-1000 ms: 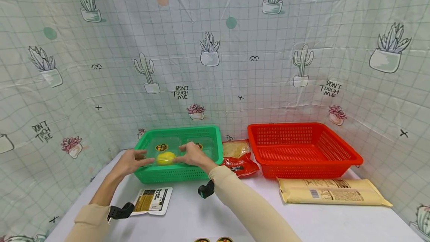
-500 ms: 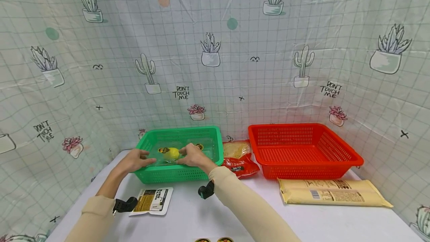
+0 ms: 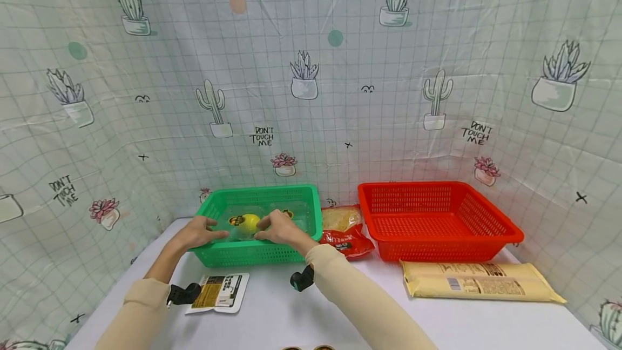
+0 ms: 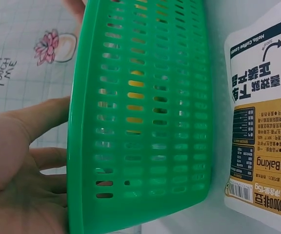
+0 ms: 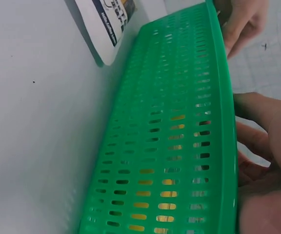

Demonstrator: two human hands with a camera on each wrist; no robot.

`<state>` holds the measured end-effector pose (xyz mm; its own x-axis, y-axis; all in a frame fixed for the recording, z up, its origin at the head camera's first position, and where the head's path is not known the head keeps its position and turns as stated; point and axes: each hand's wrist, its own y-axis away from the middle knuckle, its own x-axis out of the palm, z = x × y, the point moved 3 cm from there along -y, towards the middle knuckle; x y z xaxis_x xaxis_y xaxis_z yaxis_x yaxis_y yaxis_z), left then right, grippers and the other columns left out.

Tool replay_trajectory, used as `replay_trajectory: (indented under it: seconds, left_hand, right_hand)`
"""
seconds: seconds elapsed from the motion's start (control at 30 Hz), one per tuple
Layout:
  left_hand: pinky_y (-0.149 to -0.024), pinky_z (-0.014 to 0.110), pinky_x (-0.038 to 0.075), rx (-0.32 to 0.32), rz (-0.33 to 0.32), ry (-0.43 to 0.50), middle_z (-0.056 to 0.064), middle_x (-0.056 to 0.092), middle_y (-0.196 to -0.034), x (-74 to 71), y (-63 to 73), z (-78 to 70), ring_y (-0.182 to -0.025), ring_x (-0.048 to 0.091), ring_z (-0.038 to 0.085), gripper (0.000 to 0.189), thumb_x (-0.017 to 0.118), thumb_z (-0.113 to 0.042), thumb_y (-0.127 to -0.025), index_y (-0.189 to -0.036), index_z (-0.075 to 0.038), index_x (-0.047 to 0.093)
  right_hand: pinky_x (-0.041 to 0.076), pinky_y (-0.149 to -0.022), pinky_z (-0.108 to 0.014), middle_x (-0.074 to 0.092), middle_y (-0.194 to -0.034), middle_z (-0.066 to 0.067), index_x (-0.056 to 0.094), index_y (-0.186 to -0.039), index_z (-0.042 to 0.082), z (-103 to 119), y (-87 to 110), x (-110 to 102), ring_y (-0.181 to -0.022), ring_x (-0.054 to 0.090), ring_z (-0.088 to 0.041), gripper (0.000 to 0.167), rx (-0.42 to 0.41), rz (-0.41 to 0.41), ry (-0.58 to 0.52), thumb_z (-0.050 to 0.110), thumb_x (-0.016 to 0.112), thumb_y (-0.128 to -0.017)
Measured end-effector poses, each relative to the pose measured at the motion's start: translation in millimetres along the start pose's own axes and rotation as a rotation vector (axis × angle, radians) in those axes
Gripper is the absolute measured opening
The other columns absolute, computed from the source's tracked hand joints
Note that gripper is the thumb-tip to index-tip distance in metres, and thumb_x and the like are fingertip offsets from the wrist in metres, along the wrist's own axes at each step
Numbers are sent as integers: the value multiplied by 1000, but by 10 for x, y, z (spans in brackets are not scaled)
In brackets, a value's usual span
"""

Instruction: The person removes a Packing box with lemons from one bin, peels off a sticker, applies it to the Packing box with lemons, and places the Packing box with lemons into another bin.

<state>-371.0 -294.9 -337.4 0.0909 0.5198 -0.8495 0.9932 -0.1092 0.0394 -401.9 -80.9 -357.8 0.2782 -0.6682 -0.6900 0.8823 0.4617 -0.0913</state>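
A green basket [image 3: 248,253] stands at the back left of the white table. Inside it lies a clear plastic box [image 3: 291,219] with a yellow round fruit [image 3: 249,223] in it. My left hand [image 3: 201,232] holds the box's left end, thumb and fingers pinching it. My right hand [image 3: 276,228] holds the right end the same way. In the left wrist view my left hand [image 4: 23,165] reaches over the green basket's rim [image 4: 145,122]. The right wrist view shows my right hand [image 5: 267,161] behind the slotted basket wall [image 5: 174,146], with yellow showing through the slots.
A white and yellow packet [image 3: 218,291] lies in front of the green basket. A red and yellow bag [image 3: 344,228] sits between it and a red basket [image 3: 437,253]. A long beige package [image 3: 478,281] lies before the red basket. A cactus-print curtain surrounds the table.
Both hands have lowered the clear box with the yellow fruit from above the green basket's front rim down into the basket.
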Motion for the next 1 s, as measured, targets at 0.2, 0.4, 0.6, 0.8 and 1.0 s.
replay_trajectory:
  seconds: [0.2,0.4,0.6,0.8,1.0]
  left_hand:
    - [-100,59,44,-10,9,-18,41,36,-144,9,-32,-11,-133,37,55,73,60,-39,-96,-138,18,41]
    - [-101,60,43,13,23,-29,40,34,-146,15,-39,-30,-132,38,55,74,58,-39,-98,-142,16,37]
    - [-99,59,44,37,32,-36,39,32,-148,17,-32,-52,-132,38,54,75,56,-42,-98,-144,13,35]
    - [-99,62,44,96,25,-2,38,37,-145,-1,5,-89,-132,39,55,78,55,-47,-98,-146,11,34]
    - [-99,60,46,212,-42,61,34,44,-144,34,195,-241,-132,44,50,73,57,-46,-97,-146,5,39]
  right_hand:
    - [53,-96,-41,69,-125,-7,69,-122,7,-19,19,-75,-124,58,-27,35,-22,-4,-16,25,71,-91]
    - [56,-83,-32,70,-121,-6,68,-125,9,-52,103,-209,-107,65,-21,36,-69,-15,-7,28,67,-94]
    - [55,-78,-27,72,-117,-6,70,-121,11,-76,263,-399,-97,68,-18,30,-174,-45,38,26,66,-95]
    - [56,-76,-26,72,-110,-7,72,-115,7,-166,430,-635,-92,70,-24,29,-259,-105,54,25,67,-93]
    - [55,-73,-25,71,-111,-7,71,-113,10,-302,720,-843,-93,66,-21,27,-271,-118,48,27,67,-93]
